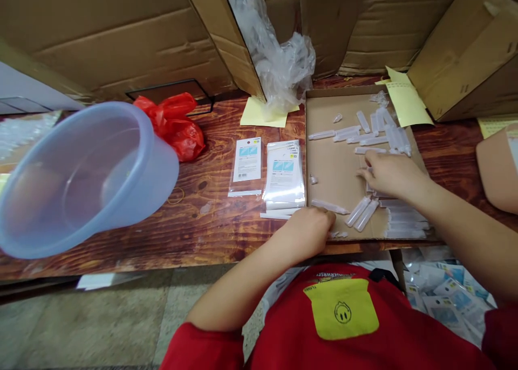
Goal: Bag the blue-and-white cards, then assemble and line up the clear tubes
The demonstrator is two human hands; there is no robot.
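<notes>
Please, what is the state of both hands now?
Left hand: curled at the tray; whether it holds something cannot be told.
Right hand: bent over the tubes; whether it holds one cannot be told.

Even, moderate light reaches my fingers, with only soft shadows around them. Well left of them, pale glare marks the blue basin; nearer, the glossy packets shine. Farthest from my fingers, wide-angle distortion stretches the basin, and small print looks soft.
</notes>
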